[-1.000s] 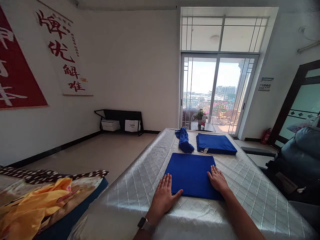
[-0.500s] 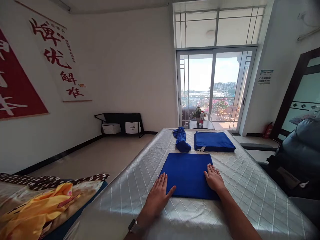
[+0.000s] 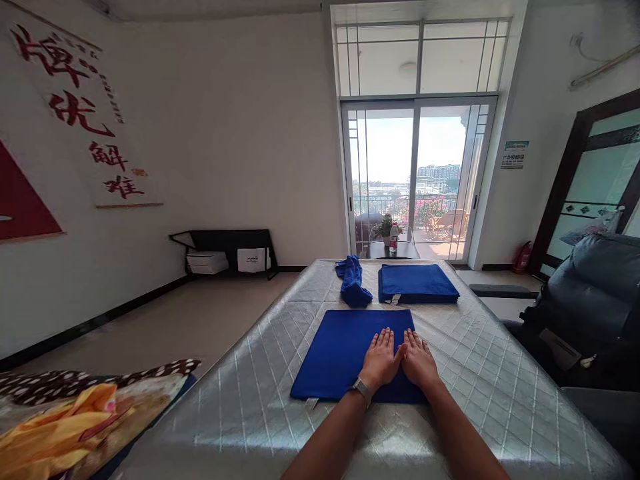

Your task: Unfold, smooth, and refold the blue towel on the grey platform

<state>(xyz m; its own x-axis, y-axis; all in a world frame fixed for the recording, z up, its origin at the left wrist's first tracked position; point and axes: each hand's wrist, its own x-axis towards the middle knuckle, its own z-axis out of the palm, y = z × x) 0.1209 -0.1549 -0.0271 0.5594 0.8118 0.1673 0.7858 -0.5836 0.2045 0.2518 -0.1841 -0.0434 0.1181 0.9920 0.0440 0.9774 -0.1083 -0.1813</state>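
A folded blue cloth [image 3: 335, 353] lies flat on the silver quilted table cover [image 3: 250, 400], a small white tag showing at its near left edge. My left hand [image 3: 381, 358] rests flat on the right part of the cloth, fingers stretched forward. Beside it my right hand [image 3: 419, 358] lies flat along the cloth's right edge, the two hands nearly touching. Neither hand grips anything. Beyond them sits a neat stack of folded blue cloths [image 3: 419, 283], and left of that a crumpled blue cloth [image 3: 356, 288].
Yellow and patterned bedding [image 3: 65, 427] is at the lower left. A dark armchair [image 3: 590, 293] stands to the right of the table. Past the far table edge are a small table with a bottle [image 3: 393, 238] and a sliding glass door [image 3: 415, 180]. A black rack [image 3: 230, 250] stands by the wall.
My left hand has moved right across the blue cloth, from its left edge to beside my right hand. The right hand stays near the right edge. The view has turned slightly right.
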